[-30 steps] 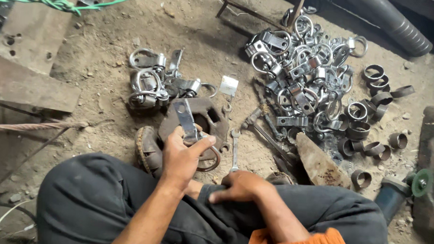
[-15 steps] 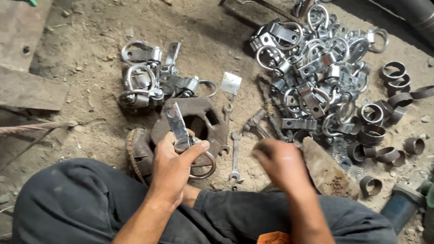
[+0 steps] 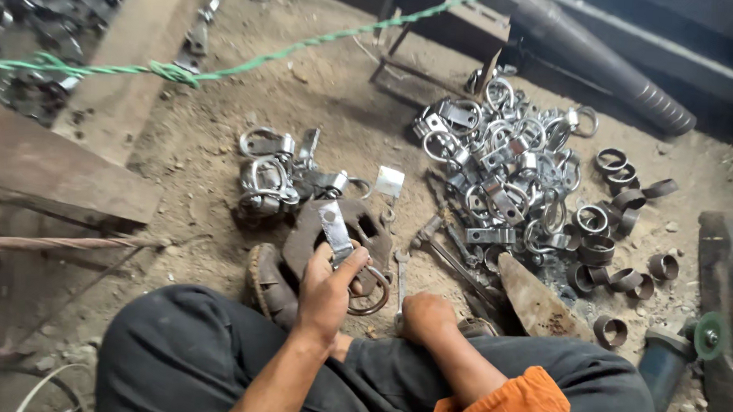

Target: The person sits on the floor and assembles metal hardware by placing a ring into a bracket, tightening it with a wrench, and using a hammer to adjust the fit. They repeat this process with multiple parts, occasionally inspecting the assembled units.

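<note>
On the dirt floor (image 3: 223, 136), the person sits with dark trousers (image 3: 174, 362) filling the lower view and a sandal (image 3: 268, 282) showing just left of the hands. The left hand (image 3: 329, 290) holds a flat metal clamp strip (image 3: 334, 227) upright, with the fingers (image 3: 350, 266) curled and pinching its lower end; a rusty ring (image 3: 373, 289) hangs at the same hand, just below the thumb. Behind the strip lies a rusty plate (image 3: 366, 222) with cut-outs, flat on the floor. The right hand (image 3: 428, 314) rests low at the knee, knuckles up, with its fingers folded under; whether they grip anything cannot be told. A spanner (image 3: 400, 282) lies on the floor between the two hands, close to the right hand. A small heap of bright clamps (image 3: 274, 178) lies beyond the left hand, near the plate. A large heap of clamps (image 3: 502, 162) lies beyond the right hand, well apart from it. Short pipe rings (image 3: 617, 231) are scattered to the right of the large heap. A rusty trowel-shaped blade (image 3: 534, 301) lies just right of the right hand. An angle grinder (image 3: 682, 351) with a green disc sits at the far right. A green rope (image 3: 225, 67) crosses the upper view above a wooden plank (image 3: 59, 167).
</note>
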